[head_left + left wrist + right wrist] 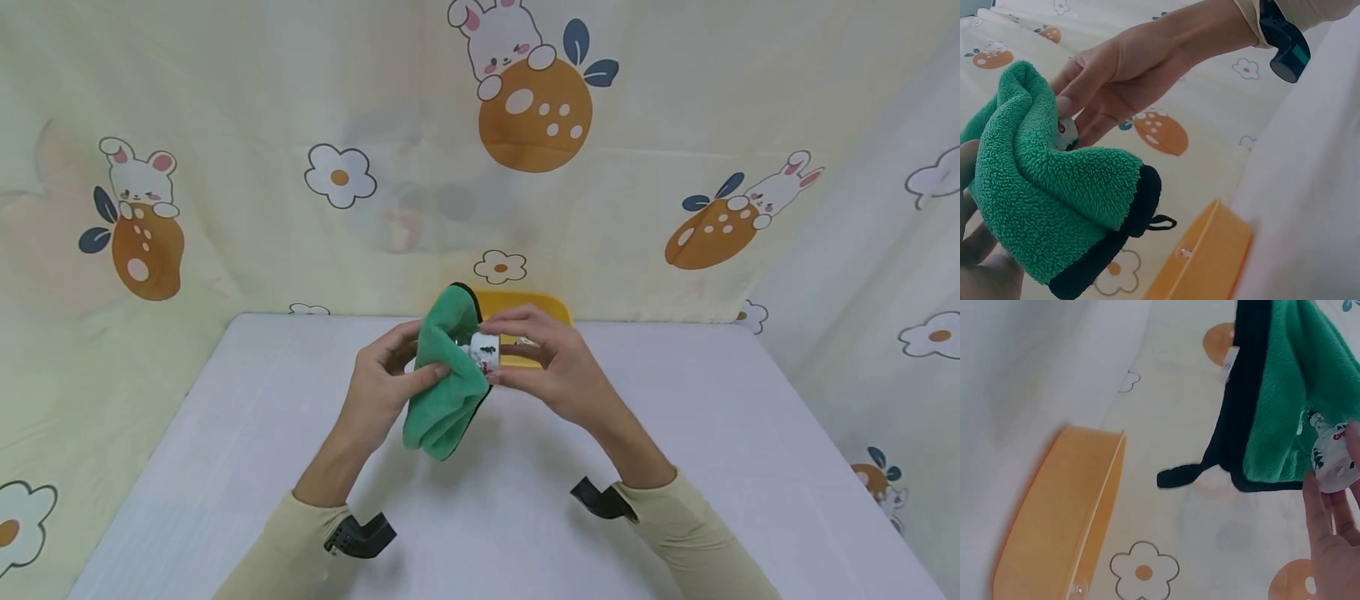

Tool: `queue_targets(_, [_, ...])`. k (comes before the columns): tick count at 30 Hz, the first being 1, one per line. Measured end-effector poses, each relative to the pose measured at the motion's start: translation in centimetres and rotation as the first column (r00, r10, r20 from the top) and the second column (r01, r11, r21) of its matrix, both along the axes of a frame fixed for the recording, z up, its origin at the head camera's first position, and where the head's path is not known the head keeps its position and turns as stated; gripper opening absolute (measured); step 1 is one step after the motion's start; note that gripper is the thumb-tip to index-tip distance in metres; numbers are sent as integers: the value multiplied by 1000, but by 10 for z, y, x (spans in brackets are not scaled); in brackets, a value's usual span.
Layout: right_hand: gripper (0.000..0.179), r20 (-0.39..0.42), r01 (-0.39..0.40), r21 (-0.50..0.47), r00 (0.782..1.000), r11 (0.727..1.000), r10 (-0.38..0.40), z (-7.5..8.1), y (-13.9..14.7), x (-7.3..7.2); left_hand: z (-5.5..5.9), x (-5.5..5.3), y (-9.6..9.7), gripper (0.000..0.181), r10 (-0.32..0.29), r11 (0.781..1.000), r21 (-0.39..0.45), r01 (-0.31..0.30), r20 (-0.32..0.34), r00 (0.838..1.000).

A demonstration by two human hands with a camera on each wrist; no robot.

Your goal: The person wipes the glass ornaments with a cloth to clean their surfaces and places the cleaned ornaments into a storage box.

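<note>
A green towel (447,375) with black edging hangs folded in my left hand (380,379), whose thumb lies on its near side. Between thumb and fingers, my right hand (551,358) pinches the white base of what looks like a small snow globe (485,352). Dark green and red prints mark that base. Its clear part points into the fold of the towel (1285,394), which partly hides it. In the left wrist view, the towel (1041,181) covers most of the snow globe (1067,133). Both hands are raised above the table.
A yellow bin (558,310) stands at the table's back edge, behind the hands, with a small, partly hidden thing inside. The white table (675,392) meets a printed curtain (360,250) at the back. Black straps with camera mounts (363,536) sit on both wrists.
</note>
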State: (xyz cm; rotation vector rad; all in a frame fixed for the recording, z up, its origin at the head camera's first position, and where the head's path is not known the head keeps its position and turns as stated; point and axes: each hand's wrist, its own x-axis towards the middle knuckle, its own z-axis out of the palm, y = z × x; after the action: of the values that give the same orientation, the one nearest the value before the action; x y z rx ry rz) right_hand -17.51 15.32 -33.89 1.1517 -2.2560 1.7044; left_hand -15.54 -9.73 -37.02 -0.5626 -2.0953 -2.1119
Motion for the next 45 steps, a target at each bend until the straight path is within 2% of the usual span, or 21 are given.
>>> queue_targets(4, [53,-147,25,50,989,998,-18,-1,0,-3,1,-1,0,45,-2,1000,-17,3,48,999])
queue_targets(8, [54,-305,72,103,952,992,-37,-1,2,-6,2,-3,0,45,-9,1000,-16,11,98,995])
queue_targets(12, [56,-347,66,110,937,992,-24,-1,2,-8,2,-4,0,45,-19,1000,16,17,146,989])
queue_targets(15, [57,-326,51,110,945,993,-13,-1,1,-7,3,-4,1,45,-28,999,48,20,177,984])
queue_targets(18, [57,-302,49,104,953,993,-16,-3,1,-6,2,-4,1,46,-28,999,46,20,180,983])
queue_targets(22, [59,-257,42,64,966,997,-24,-3,0,-4,2,-3,0,46,-33,999,13,32,133,991])
queue_targets(27, [59,-162,12,-10,987,1000,-13,-3,-3,-2,1,-4,-1,47,-49,999,-2,49,65,997])
queue_targets(30, [57,-105,25,-37,994,999,-29,-4,-4,-1,1,-4,-2,48,-56,998,-4,56,40,998])
queue_targets(39, [41,29,93,-5,995,996,-93,-1,-4,2,-1,-1,-4,52,-91,996,25,91,-27,996])
queue_targets(45, [32,106,134,41,985,990,-137,1,-4,2,-2,-1,-3,53,-107,994,12,109,-95,990])
